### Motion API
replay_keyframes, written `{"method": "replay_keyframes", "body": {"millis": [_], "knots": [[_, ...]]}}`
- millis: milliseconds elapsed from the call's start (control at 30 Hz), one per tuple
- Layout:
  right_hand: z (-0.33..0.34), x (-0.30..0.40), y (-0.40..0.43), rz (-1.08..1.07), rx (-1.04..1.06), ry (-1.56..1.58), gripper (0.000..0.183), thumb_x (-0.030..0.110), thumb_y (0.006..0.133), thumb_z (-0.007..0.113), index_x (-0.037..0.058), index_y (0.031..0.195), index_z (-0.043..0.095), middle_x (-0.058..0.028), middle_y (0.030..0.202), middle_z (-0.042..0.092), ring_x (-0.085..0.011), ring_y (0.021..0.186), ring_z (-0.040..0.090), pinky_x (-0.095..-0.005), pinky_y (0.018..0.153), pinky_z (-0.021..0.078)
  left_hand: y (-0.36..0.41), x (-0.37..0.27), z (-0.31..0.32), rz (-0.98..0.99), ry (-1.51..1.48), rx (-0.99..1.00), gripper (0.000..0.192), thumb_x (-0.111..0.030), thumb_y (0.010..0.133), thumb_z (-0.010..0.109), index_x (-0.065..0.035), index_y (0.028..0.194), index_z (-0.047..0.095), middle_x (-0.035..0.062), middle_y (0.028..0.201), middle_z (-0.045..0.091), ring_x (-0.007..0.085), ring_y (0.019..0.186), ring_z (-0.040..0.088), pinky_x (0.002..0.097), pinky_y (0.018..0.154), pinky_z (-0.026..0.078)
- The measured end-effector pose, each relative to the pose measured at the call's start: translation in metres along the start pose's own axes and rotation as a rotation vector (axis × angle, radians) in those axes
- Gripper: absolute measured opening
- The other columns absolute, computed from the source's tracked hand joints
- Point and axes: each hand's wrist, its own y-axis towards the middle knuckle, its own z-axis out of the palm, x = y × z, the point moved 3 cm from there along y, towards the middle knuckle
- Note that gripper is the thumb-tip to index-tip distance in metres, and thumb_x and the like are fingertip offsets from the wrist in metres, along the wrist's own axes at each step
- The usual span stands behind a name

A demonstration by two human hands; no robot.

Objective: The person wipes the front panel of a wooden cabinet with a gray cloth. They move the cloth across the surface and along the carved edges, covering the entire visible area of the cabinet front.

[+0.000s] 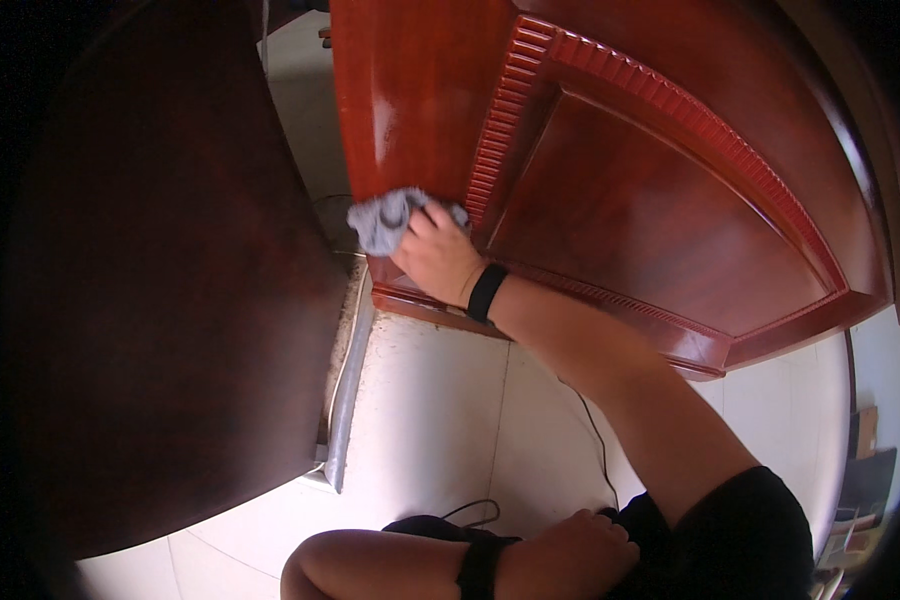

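Observation:
A crumpled grey cloth is pressed by my right hand against the glossy red-brown wooden panel of a piece of furniture. The cloth lies near the panel's left edge, beside a ribbed carved moulding, low down above the base trim. A black band circles my right wrist. My left hand rests low in the picture against black clothing, its fingers bent; whether it grips anything cannot be made out. Another black band is on the left wrist.
A large dark wooden surface fills the left side. Between it and the panel, a grey cable trunking with a pale cable runs along the light tiled floor. A thin black cable crosses the floor beneath my right arm.

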Motion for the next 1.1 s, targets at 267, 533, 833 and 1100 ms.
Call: {"method": "replay_keyframes", "body": {"millis": [267,533,833,1100], "knots": [[0.057,0.034,-0.046,-0.107,0.187,0.074,0.025,0.019,0.088,0.05,0.0124,0.094,0.073,-0.0014,0.1,0.063,-0.0224,0.111,0.05,-0.0433,0.108,0.0317,-0.005,-0.006,0.0,0.071,-0.114,-0.116,0.024,-0.014,0.086,0.053,0.0018,0.074,0.067,0.0214,0.075,0.066,0.0371,0.072,0.066,0.0468,0.067,0.054],[-0.033,-0.019,0.01,-0.086,-0.059,-0.02,0.023,0.02,0.088,0.053,0.0102,0.097,0.072,-0.0033,0.097,0.061,-0.024,0.108,0.05,-0.0429,0.102,0.037,0.004,-0.004,0.007,0.057,-0.137,0.105,0.017,-0.012,0.087,0.056,-0.0015,0.087,0.069,0.0178,0.088,0.068,0.0331,0.088,0.066,0.0415,0.08,0.051],[-0.161,-0.091,0.107,-0.068,-0.443,-0.132,0.033,0.011,0.083,0.056,0.0131,0.113,0.069,-0.0041,0.095,0.057,-0.0262,0.099,0.05,-0.0425,0.085,0.0388,0.001,-0.01,0.004,0.127,-0.016,-0.049,0.017,-0.017,0.083,0.057,-0.0026,0.079,0.065,0.0165,0.075,0.066,0.0329,0.073,0.067,0.0434,0.068,0.053],[-0.205,-0.111,0.156,-0.027,-0.815,-0.087,0.025,0.013,0.085,0.053,0.0041,0.106,0.064,-0.0144,0.106,0.058,-0.0332,0.103,0.052,-0.044,0.082,0.0419,0.014,0.001,0.013,0.067,-0.124,0.155,0.016,-0.016,0.088,0.061,-0.0039,0.093,0.069,0.0184,0.092,0.068,0.0351,0.091,0.066,0.0413,0.085,0.05]]}}
